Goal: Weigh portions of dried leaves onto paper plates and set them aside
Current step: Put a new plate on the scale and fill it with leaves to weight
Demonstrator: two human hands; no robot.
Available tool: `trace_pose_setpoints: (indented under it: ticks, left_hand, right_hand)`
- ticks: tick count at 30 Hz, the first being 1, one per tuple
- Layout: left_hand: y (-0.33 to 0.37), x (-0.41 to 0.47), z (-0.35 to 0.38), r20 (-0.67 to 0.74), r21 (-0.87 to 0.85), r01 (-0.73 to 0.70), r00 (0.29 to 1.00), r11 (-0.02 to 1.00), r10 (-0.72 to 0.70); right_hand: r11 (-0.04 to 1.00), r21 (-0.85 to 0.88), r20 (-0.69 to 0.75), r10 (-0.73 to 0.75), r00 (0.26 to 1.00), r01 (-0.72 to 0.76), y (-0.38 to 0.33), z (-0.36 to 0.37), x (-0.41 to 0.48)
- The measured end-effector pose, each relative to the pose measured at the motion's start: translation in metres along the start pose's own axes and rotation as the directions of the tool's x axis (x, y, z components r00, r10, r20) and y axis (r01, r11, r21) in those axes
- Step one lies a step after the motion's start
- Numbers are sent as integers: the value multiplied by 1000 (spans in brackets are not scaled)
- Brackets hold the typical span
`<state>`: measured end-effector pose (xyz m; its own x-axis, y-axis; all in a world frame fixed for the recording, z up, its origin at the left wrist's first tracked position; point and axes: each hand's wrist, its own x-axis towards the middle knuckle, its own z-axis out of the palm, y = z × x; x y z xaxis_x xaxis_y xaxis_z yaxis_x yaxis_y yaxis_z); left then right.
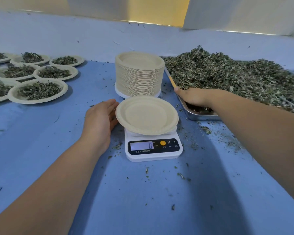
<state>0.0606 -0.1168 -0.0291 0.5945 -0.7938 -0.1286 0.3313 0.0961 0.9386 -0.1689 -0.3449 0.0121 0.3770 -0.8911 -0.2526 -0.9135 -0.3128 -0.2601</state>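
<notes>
Surface point(143, 192): blue, crumb-strewn, nearest me. Dried leaves point(227, 73): loose heap in a steel tray point(199, 116), just beyond my right fingers. I judge them feather-light and brittle, best scooped from beneath. Plate stack point(139, 75): ahead of both hands. Filled plates point(39, 90): well left of my left fingers. Empty plate point(146, 114): on the scale point(153, 150), which reads zero. Thin and bendable, so lift by the rim. Left hand point(98, 119): fingers straight, together, at that rim. Right hand point(193, 97): fingers buried in leaves, grip unreadable. Heap cut off at right.

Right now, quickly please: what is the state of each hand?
Left hand: open, fingers straight, beside the empty plate on the scale.
Right hand: down in the tray of leaves; fingers hidden, cannot be told.
</notes>
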Motion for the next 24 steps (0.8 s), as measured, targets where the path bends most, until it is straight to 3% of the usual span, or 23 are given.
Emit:
trace_pose_setpoints:
  ticks: [4, 6, 8, 9, 10, 12, 14, 15, 20, 24]
  left_hand:
    - [1, 0, 2, -14, 6, -2, 1000, 1000, 2]
    - [1, -1, 3, -20, 13, -4, 1000, 1000, 5]
    - [1, -2, 3, -23, 12, -6, 1000, 1000, 6]
    - [0, -2, 3, -25, 11, -7, 1000, 1000, 8]
    - [0, -2, 3, -25, 11, -7, 1000, 1000, 8]
    - [0, -2, 3, -21, 15, -7, 1000, 1000, 8]
    - [1, -2, 3, -15, 21, -11, 1000, 1000, 12]
    - [1, -2, 3, -12, 23, -13, 1000, 1000, 14]
    - [0, -1, 2, -15, 19, -9, 1000, 1000, 9]
    - [0, -1, 2, -15, 20, -12, 1000, 1000, 12]
  right_hand:
    - [995, -90, 2, -52, 999, 52, 6, -10, -14]
    - [989, -100, -165, -123, 979, 107, 10, -14, -22]
    - [981, -145, -382, -173, 908, 126, 16, -12, -31]
    - [982, -160, -417, -160, 895, 101, 18, -9, -34]
    - [985, -160, -378, -127, 917, 71, 19, -4, -36]
    - [997, -66, -167, -55, 984, 45, 19, 5, -38]
    - [996, 70, 13, -56, 998, 55, 10, 8, -43]
    - [994, 88, 32, -74, 997, 71, 4, 8, -46]
    - [992, -95, -82, -86, 993, 78, -10, 21, -48]
    - [987, -127, -368, -141, 919, 101, -3, 36, -52]
